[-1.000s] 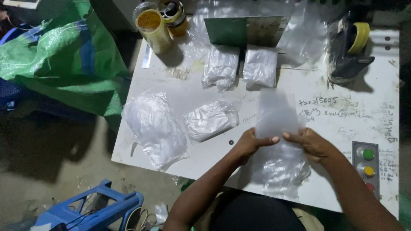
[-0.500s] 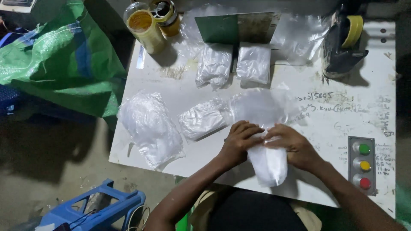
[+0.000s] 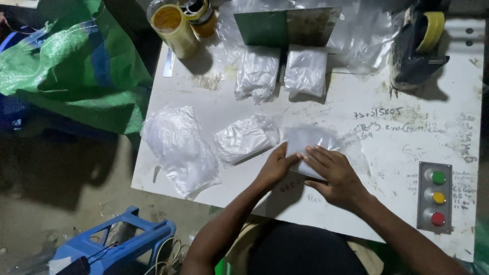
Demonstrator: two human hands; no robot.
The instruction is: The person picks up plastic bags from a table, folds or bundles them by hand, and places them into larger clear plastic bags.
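My left hand (image 3: 275,167) and my right hand (image 3: 332,173) press down on a filled clear plastic packet (image 3: 311,142) that lies flat on the white table (image 3: 387,142). Both hands have their fingers on the packet's near edge. Just left of it lies another filled packet (image 3: 245,137). A loose heap of empty clear bags (image 3: 179,148) rests near the table's left edge. Two more filled packets (image 3: 257,74) (image 3: 305,70) lie farther back, in front of a green metal plate (image 3: 282,28).
A tape dispenser with yellow tape (image 3: 420,43) stands at the back right. Yellowish jars (image 3: 175,25) are at the back left. A panel with green, yellow and red buttons (image 3: 435,198) sits at the right. A green woven sack (image 3: 66,66) and a blue stool (image 3: 117,249) are left of the table.
The packet was held up in both hands, then folded near the table's front edge. Now it lies flat farther back on the table, with both hands pressing on it.
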